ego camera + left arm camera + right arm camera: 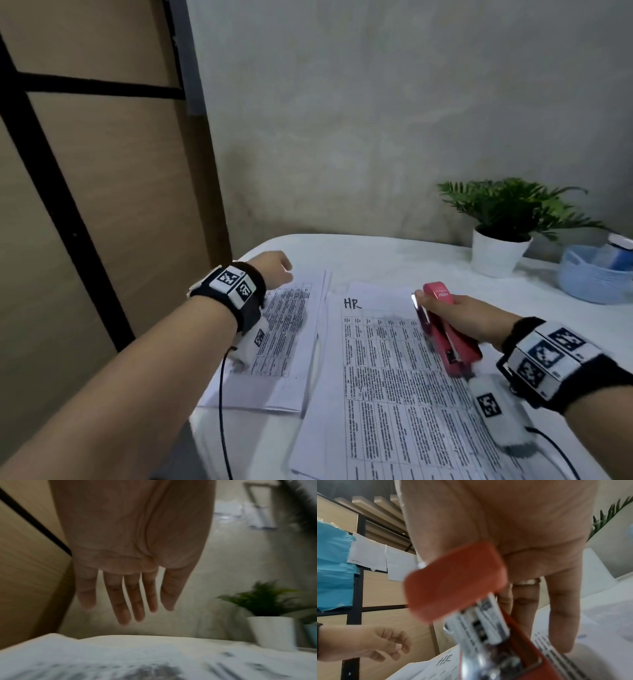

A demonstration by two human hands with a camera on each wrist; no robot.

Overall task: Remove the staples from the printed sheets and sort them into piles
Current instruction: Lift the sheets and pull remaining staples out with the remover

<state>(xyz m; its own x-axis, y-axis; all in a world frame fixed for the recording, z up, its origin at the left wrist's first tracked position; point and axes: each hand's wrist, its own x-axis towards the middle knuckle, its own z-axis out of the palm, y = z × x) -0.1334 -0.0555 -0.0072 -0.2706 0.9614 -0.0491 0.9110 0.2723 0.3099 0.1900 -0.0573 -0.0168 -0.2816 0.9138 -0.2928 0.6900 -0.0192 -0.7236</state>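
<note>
Two sets of printed sheets are laid flat on the white desk (394, 260). The sheets marked "HR" (387, 377) are placed nearer the viewer, and the second set of sheets (277, 342) lies just beside them, on the side of the wooden partition (113, 192), the edges of the two touching or slightly overlapping.

A red stapler (445, 329) is held above the upper part of the "HR" sheets by the right hand (462, 317). In the right wrist view the stapler's metal underside is seen, with the thumb and fingers (563, 615) curled round its body; whether its tip touches the paper cannot be told.

The left hand (274, 270) is raised above the far corner of the second set of sheets, holding nothing. In the left wrist view its fingers (123, 601) are seen straight and slightly spread, clear of the paper.

Beyond the "HR" sheets, against the grey wall, a green plant in a white pot (498, 253) is stood on the desk, and just beside the pot a light blue basket (589, 281) is seen with items inside that cannot be made out.
</note>
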